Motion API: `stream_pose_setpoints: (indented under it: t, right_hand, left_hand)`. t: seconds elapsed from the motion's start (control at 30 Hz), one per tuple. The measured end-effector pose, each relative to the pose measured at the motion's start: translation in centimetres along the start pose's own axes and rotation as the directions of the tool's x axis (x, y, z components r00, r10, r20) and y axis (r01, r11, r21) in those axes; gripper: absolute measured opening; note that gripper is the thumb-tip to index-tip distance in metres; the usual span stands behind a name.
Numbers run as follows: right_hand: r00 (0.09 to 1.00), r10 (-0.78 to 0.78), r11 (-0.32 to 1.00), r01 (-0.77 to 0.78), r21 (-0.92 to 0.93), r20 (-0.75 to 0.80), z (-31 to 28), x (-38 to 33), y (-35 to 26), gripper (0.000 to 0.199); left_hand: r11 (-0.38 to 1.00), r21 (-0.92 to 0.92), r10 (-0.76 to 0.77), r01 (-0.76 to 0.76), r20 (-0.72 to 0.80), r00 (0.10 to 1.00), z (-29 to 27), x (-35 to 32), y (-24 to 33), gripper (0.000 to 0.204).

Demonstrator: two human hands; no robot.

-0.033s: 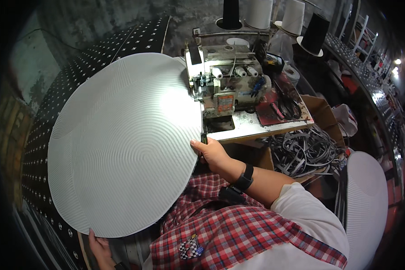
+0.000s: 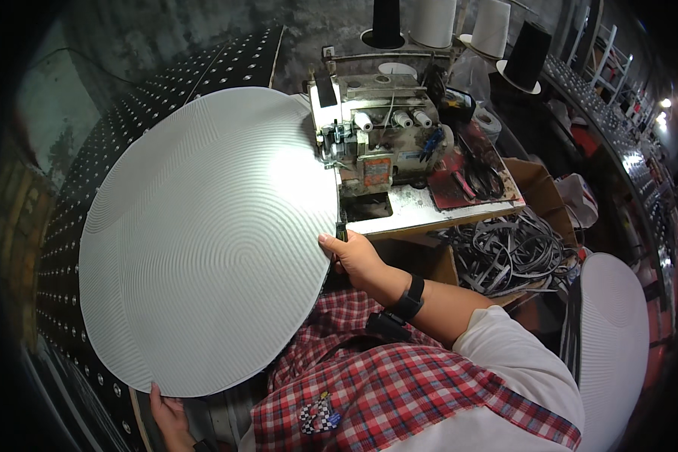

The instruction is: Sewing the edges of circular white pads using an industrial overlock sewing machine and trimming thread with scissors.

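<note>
A large round pale-grey mat [image 2: 203, 248] with a ribbed, curved-line pattern fills the left and middle of the view. Its right edge lies at the needle side of an overlock sewing machine [image 2: 388, 139], under a bright lamp spot. My right hand [image 2: 356, 256] pinches the mat's edge just in front of the machine, thumb on top, the other fingers mostly hidden underneath. At the mat's near left edge my left hand [image 2: 167, 413] grips the rim, its thumb at the edge and the fingers partly hidden.
Black and white thread cones [image 2: 492, 29] stand behind the machine. Scissors [image 2: 467, 184] lie on its table [image 2: 429, 218]. Below, a cardboard box [image 2: 539, 184] sits by tangled trimmings [image 2: 508, 252]. More ribbed mats [image 2: 614, 331] stand at right. A black studded surface [image 2: 64, 301] extends under the mat.
</note>
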State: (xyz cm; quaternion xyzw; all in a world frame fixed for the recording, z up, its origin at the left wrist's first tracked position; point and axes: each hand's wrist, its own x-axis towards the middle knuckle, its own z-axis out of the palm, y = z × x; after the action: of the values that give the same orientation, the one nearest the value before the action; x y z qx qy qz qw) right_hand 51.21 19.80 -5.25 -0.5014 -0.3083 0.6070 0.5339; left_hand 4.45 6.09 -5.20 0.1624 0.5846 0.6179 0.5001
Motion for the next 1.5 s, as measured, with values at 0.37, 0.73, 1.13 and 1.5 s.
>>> stream_pose_setpoints:
  t: [0.37, 0.73, 1.13, 1.5]
  right_hand:
    - [0.997, 0.018, 1.0, -0.016, -0.027, 0.077, 0.3, -1.7, 0.1, 0.025]
    - [0.991, 0.056, 0.998, -0.054, -0.016, 0.118, 0.6, -2.2, -0.4, 0.024]
    - [0.837, -0.517, 0.767, 0.359, -0.531, -0.179, -6.0, 2.5, -0.3, 0.026]
    - [0.97, -0.233, 0.78, 0.149, -0.607, -0.061, -6.3, 8.2, -1.9, 0.033]
  left_hand:
    - [0.987, 0.131, -0.13, 0.097, 0.274, 0.953, 4.7, -2.4, -1.6, 0.035]
    - [0.996, -0.06, 0.078, -0.068, 0.2, 0.977, 5.0, -1.4, -1.9, 0.048]
    - [0.998, -0.035, 0.053, -0.046, 0.237, 0.97, 2.7, -1.3, -2.5, 0.052]
    - [0.996, -0.071, 0.071, -0.057, 0.201, 0.977, 2.6, -1.3, -1.9, 0.047]
